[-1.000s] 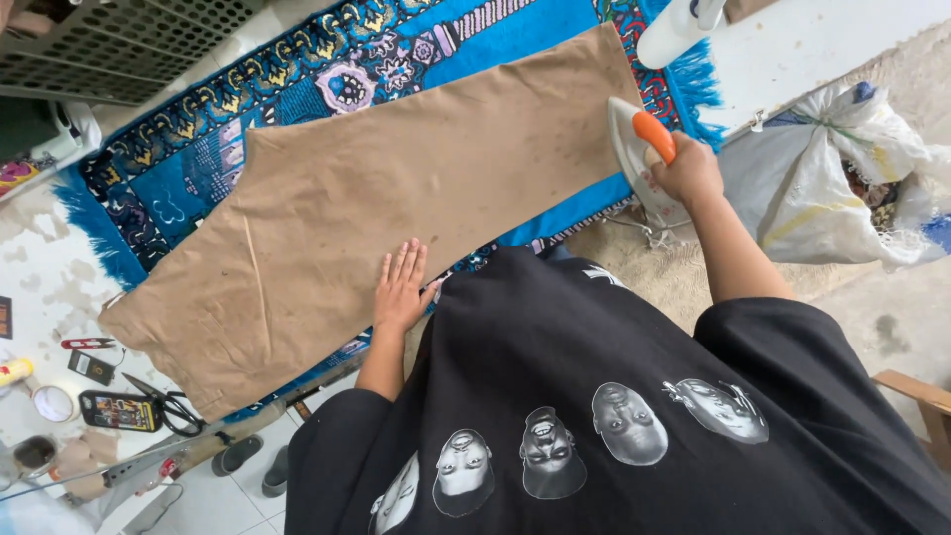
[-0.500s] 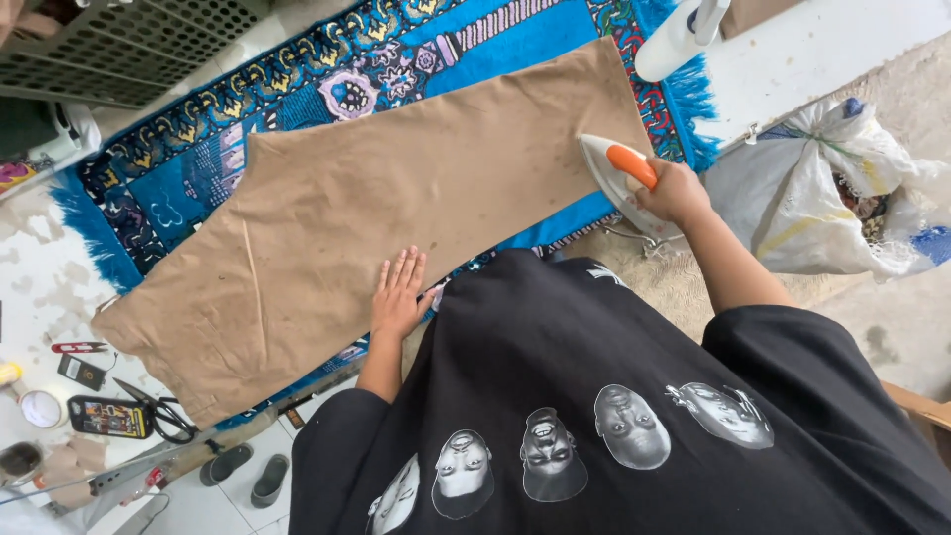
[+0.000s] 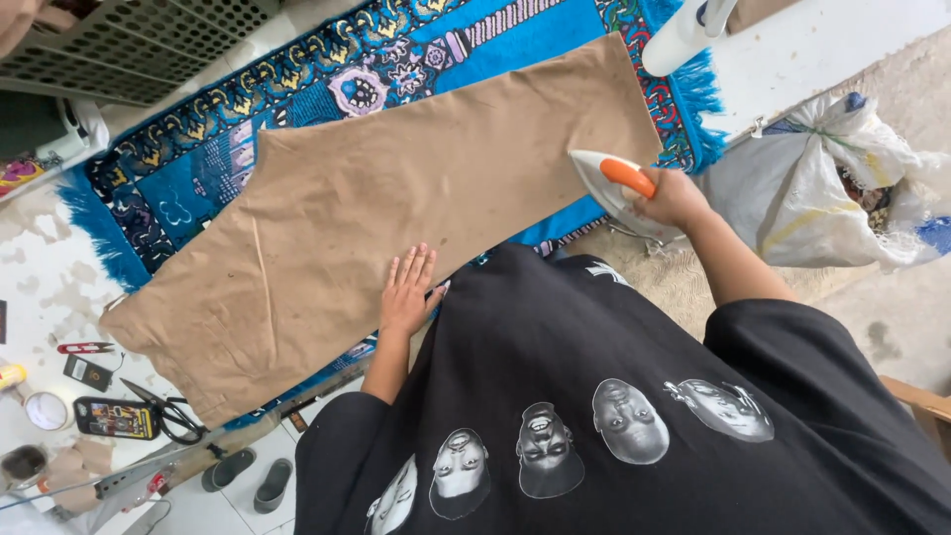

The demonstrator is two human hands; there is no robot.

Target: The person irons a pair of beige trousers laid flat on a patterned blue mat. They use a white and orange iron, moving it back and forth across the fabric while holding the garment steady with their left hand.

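A tan pair of trousers [image 3: 396,198] lies flat across a blue patterned rug [image 3: 297,89] that covers the table. My left hand [image 3: 408,292] rests palm down on the near edge of the tan cloth, fingers spread. My right hand [image 3: 672,198] grips the orange handle of a white iron [image 3: 612,183], whose pointed tip sits over the right end of the cloth at its near edge. My black printed shirt fills the lower part of the view.
A white sack [image 3: 842,178] sits on the floor at right. A white bottle [image 3: 684,35] stands at the rug's far right corner. Scissors [image 3: 168,411], a phone [image 3: 109,418], small tools and a grey crate [image 3: 129,40] lie at left; sandals [image 3: 248,481] below.
My right hand has carried the iron leftward, from beyond the cloth's right end to over its near right edge. My left hand has stayed flat on the cloth.
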